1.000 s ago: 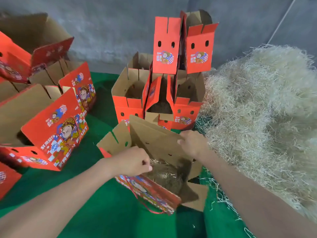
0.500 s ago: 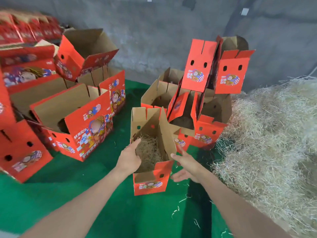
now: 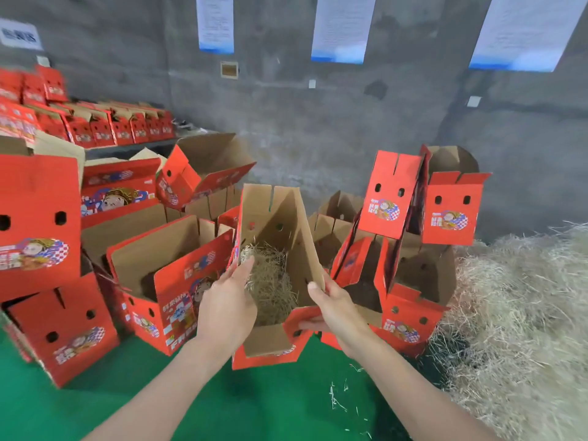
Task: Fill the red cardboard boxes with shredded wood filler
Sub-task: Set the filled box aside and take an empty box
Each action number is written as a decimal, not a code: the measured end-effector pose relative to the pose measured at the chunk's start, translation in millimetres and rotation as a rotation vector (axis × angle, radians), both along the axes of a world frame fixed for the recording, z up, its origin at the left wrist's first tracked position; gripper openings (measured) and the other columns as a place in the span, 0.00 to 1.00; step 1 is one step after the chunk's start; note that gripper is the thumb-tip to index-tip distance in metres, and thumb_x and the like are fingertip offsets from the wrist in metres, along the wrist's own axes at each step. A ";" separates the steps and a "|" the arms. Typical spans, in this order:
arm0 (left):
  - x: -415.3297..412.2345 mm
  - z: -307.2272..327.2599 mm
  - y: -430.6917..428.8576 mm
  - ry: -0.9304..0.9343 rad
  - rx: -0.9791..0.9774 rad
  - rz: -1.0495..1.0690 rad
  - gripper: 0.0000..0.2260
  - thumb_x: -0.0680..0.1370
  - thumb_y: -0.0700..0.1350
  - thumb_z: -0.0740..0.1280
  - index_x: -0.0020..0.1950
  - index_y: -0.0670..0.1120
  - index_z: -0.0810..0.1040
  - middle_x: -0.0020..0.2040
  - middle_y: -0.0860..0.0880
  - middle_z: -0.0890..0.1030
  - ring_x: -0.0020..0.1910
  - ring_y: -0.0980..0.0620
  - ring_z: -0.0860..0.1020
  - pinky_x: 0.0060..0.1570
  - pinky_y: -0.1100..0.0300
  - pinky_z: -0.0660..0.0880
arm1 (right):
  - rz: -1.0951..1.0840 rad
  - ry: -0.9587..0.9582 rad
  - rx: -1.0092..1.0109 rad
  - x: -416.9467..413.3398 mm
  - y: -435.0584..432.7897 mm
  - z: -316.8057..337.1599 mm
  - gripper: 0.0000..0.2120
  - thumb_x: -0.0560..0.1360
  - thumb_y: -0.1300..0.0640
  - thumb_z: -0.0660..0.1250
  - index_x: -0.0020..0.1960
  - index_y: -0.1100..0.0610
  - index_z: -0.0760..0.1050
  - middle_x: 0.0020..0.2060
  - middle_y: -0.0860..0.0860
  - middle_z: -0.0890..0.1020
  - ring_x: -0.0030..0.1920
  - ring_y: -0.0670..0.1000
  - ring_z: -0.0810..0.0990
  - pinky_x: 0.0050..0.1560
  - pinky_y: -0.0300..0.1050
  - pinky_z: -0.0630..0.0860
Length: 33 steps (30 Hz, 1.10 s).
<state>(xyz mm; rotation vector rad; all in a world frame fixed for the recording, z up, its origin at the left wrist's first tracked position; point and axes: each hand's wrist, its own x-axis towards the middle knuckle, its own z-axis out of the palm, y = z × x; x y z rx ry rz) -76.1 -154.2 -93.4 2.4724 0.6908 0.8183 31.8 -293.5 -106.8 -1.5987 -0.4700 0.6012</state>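
A red box (image 3: 273,218), tilted open with wood filler (image 3: 270,281) nested inside, is held above the middle of the green mat (image 3: 254,402): the right hand (image 3: 337,310) pinches its right flap, the left hand (image 3: 227,300) lies flat-fingered on its left wall. Gripped by one hand, it could twist and spill filler or knock the neighbouring boxes (image 3: 178,281). A filler heap (image 3: 515,313) covers the mat's right edge; papers (image 3: 342,27) hang on the grey wall (image 3: 318,122).

looking like a packing or warehouse area, with printed red cardboard boxes (image 3: 95,132) stacking up along a bare concrete wall (image 3: 318,122), paper notices (image 3: 342,27) hanging on it, and a heap of shredded wood filler (image 3: 515,313) lying on green floor covering (image 3: 286,409).
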 end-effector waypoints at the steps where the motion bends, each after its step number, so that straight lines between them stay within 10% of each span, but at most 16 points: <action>1: 2.7 13.4 3.6 -0.009 0.036 0.015 0.30 0.71 0.30 0.60 0.71 0.50 0.67 0.65 0.43 0.75 0.56 0.39 0.77 0.55 0.49 0.74 | 0.040 -0.025 0.042 2.9 1.5 8.6 0.26 0.76 0.49 0.64 0.71 0.38 0.59 0.63 0.43 0.71 0.55 0.51 0.79 0.45 0.46 0.81; 6: 19.5 72.6 28.0 -0.080 0.181 0.030 0.30 0.69 0.29 0.58 0.69 0.49 0.70 0.65 0.42 0.74 0.54 0.35 0.77 0.54 0.45 0.74 | 0.128 -0.287 0.104 15.8 10.5 33.3 0.53 0.61 0.50 0.77 0.71 0.31 0.43 0.70 0.40 0.65 0.56 0.36 0.75 0.61 0.41 0.71; 9: 40.3 90.7 48.4 -0.118 0.184 -0.030 0.29 0.70 0.29 0.57 0.69 0.46 0.70 0.66 0.42 0.73 0.59 0.37 0.75 0.59 0.45 0.72 | -0.039 -0.559 0.127 22.2 26.5 38.1 0.55 0.68 0.59 0.74 0.67 0.28 0.34 0.74 0.42 0.54 0.51 0.28 0.73 0.49 0.23 0.68; 14: 97.1 98.7 92.7 -0.097 0.202 -0.133 0.28 0.70 0.29 0.58 0.69 0.43 0.69 0.67 0.42 0.72 0.65 0.41 0.71 0.63 0.52 0.68 | -0.228 -0.956 -0.186 52.1 68.9 55.5 0.36 0.72 0.59 0.70 0.70 0.34 0.56 0.71 0.56 0.65 0.56 0.55 0.76 0.61 0.43 0.68; 19: 167.7 107.4 151.2 -0.157 0.211 -0.257 0.30 0.70 0.26 0.57 0.72 0.40 0.65 0.68 0.40 0.70 0.69 0.44 0.67 0.67 0.60 0.59 | -0.170 -0.918 -0.587 133.0 118.0 88.9 0.19 0.74 0.52 0.67 0.61 0.61 0.75 0.61 0.60 0.76 0.68 0.57 0.66 0.64 0.46 0.66; 24: 247.6 134.6 221.1 -0.293 0.217 -0.352 0.27 0.73 0.27 0.56 0.72 0.39 0.64 0.71 0.41 0.66 0.72 0.48 0.62 0.66 0.71 0.51 | -0.273 -0.876 -0.590 203.3 167.7 113.1 0.16 0.77 0.55 0.64 0.42 0.69 0.76 0.37 0.61 0.78 0.52 0.62 0.75 0.42 0.44 0.63; 33: 376.3 97.0 278.1 -0.328 0.101 -0.537 0.31 0.72 0.23 0.55 0.74 0.40 0.60 0.75 0.46 0.59 0.74 0.52 0.57 0.59 0.84 0.43 | -0.446 -0.784 -0.591 303.7 236.9 64.9 0.21 0.79 0.56 0.59 0.70 0.63 0.64 0.70 0.58 0.65 0.70 0.55 0.63 0.68 0.42 0.56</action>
